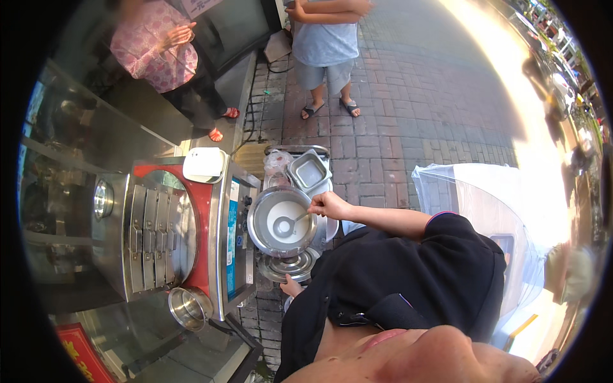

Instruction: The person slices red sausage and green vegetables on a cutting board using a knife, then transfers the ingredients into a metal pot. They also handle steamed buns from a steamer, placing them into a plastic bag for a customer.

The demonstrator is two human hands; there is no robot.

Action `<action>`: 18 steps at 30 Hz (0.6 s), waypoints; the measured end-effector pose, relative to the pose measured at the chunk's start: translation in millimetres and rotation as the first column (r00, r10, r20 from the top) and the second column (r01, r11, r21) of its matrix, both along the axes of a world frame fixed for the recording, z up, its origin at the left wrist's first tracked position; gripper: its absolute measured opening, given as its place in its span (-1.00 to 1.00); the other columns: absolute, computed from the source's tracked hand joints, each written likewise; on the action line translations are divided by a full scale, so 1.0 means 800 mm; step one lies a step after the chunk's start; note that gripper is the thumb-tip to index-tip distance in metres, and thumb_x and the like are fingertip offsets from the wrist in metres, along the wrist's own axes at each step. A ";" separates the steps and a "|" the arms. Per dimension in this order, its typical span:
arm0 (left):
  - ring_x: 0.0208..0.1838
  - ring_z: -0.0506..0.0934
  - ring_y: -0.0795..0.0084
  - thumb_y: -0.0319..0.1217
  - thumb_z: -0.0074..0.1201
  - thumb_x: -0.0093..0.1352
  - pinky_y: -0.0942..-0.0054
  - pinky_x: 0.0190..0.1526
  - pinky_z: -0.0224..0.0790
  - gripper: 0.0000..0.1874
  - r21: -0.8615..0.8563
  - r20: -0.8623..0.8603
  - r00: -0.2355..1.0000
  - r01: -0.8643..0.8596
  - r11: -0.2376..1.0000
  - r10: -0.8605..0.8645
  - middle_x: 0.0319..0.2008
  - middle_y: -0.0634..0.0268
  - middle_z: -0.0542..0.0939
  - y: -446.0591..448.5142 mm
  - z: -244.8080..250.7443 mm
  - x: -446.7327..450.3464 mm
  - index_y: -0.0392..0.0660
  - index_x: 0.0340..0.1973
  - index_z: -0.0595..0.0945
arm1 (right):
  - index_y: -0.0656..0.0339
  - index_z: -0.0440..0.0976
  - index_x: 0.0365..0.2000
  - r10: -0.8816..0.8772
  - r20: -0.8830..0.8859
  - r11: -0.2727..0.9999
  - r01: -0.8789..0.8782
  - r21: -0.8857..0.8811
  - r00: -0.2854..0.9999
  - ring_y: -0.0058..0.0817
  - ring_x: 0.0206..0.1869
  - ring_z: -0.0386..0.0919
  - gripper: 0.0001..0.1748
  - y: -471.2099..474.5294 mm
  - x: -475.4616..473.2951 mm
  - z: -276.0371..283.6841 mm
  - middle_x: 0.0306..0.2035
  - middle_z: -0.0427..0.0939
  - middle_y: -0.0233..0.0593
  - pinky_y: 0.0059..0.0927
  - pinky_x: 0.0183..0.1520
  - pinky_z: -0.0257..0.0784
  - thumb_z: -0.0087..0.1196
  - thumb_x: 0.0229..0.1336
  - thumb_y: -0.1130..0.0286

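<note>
My right hand (329,206) pinches the handle of a metal ladle (284,226). The round ladle bowl dips into white liquid (296,210) in a deep stainless steel pot (257,225). Lower down, my left hand (291,286) has its thumb on the rim of a round metal lid (290,264) with concentric rings, beside the pot. The rest of its fingers are hidden beneath the rim. A square steel pan (310,171) and a clear plastic bag (278,163) sit just past the pot.
At left stands a steel steamer cart (218,239) with a red top and several metal drawers (151,239). It carries a white lidded box (205,165) and a steel bowl (190,306). Two people (325,43) (155,52) stand beyond. A transparent cover (464,191) is at right.
</note>
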State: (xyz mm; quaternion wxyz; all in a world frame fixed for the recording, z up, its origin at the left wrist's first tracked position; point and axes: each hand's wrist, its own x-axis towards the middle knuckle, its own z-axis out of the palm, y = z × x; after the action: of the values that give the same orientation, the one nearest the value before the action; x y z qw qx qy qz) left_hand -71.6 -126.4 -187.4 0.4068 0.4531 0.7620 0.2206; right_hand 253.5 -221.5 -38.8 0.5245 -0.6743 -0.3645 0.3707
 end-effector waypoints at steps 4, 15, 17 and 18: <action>-0.13 0.55 0.04 -0.39 0.10 0.25 0.12 -0.27 0.53 -0.55 -0.072 0.268 0.951 -0.143 0.987 0.157 -0.07 -0.12 0.48 0.011 -0.060 -0.028 -0.46 -0.05 0.41 | 0.32 0.48 -0.58 -0.073 0.141 0.997 0.070 0.028 0.987 -0.53 -0.61 0.42 -0.64 -0.020 -0.001 -0.011 -0.67 0.48 -0.24 -0.41 -0.50 0.34 0.19 0.09 0.20; -0.09 0.53 0.09 -0.42 0.06 0.28 0.17 -0.19 0.49 -0.61 -0.021 0.205 0.977 -0.047 0.999 0.050 -0.06 -0.07 0.48 0.012 -0.030 -0.019 -0.43 -0.06 0.43 | 0.21 0.56 -0.36 -0.156 0.097 0.935 0.179 -0.306 0.983 -0.20 -0.27 0.58 -0.73 -0.086 0.057 -0.062 -0.38 0.59 -0.06 -0.20 -0.20 0.47 0.21 -0.09 0.27; -0.08 0.52 0.10 -0.42 0.05 0.28 0.18 -0.18 0.48 -0.62 0.043 0.133 0.991 0.009 0.999 -0.015 -0.06 -0.06 0.48 0.016 -0.024 -0.002 -0.43 -0.07 0.43 | 0.18 0.59 -0.45 -0.222 0.296 0.903 0.311 -0.297 0.929 -0.16 -0.31 0.59 -0.77 -0.094 0.077 -0.092 -0.41 0.60 -0.05 -0.16 -0.24 0.47 0.17 -0.03 0.22; -0.08 0.52 0.10 -0.42 0.05 0.29 0.19 -0.17 0.48 -0.63 0.075 0.071 0.997 0.032 0.997 -0.037 -0.06 -0.06 0.48 0.015 -0.024 0.002 -0.42 -0.07 0.44 | 0.17 0.59 -0.44 -0.218 0.335 0.890 0.327 -0.316 0.917 -0.15 -0.30 0.59 -0.77 -0.097 0.089 -0.098 -0.40 0.60 -0.05 -0.15 -0.23 0.47 0.15 -0.02 0.23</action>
State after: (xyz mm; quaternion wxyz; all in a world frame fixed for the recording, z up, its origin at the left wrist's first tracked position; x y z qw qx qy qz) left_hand -69.9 -114.2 -206.7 0.4207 0.4727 0.7302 0.2577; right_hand 324.9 -299.3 -116.9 0.3776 -0.8518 -0.2625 0.2509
